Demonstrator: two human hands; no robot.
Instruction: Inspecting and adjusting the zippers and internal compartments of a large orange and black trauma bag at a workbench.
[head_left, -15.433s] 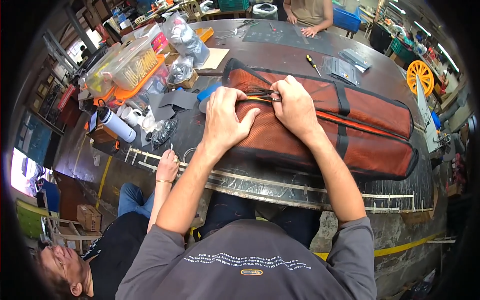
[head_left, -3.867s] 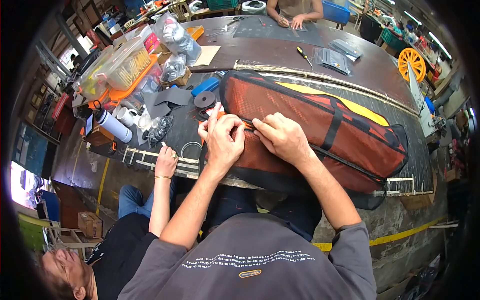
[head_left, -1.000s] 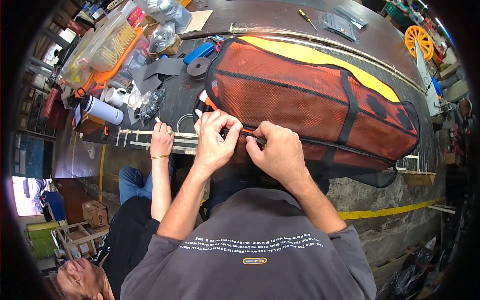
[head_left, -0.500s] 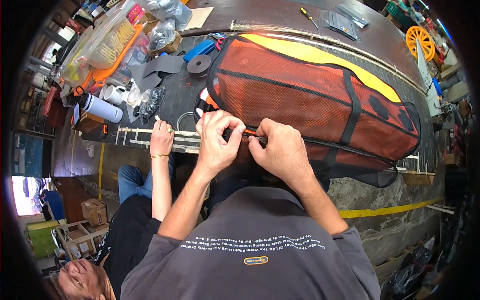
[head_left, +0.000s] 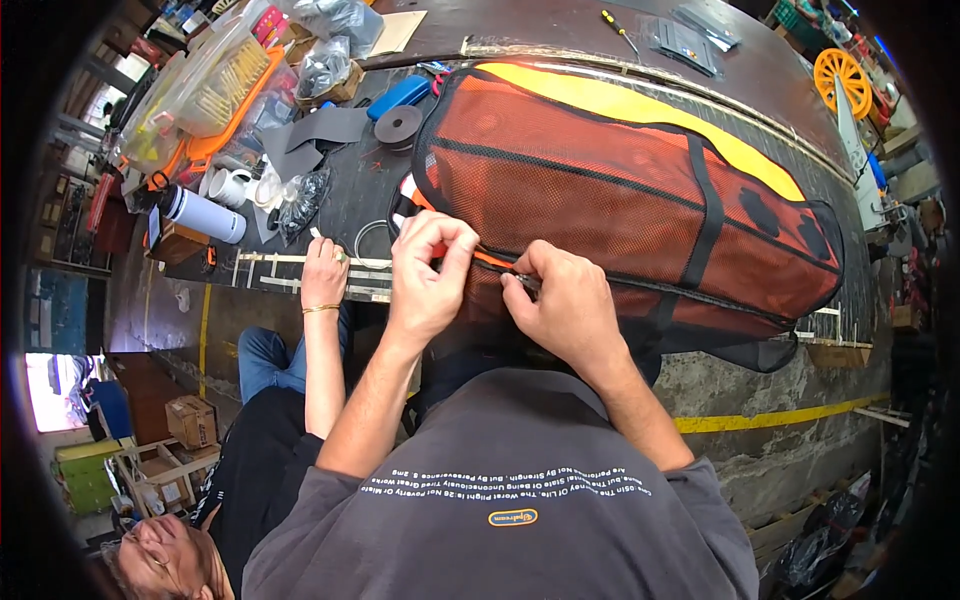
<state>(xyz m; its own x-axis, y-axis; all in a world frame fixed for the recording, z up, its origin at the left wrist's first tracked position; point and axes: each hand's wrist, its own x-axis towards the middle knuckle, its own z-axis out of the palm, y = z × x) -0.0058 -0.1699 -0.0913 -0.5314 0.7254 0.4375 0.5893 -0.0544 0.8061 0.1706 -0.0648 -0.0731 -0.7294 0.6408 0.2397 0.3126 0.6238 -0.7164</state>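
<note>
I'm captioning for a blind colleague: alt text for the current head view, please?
A person's left hand and right hand, both curled, are at the near side of a red mesh bag on a dark table. To the left, another person's hand rests at the table's edge.

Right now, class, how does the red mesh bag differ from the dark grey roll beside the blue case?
The red mesh bag is large and long; the dark grey roll is small and round. The right hand pinches at the bag; no hand touches the roll. Both rest on the dark table.
</note>
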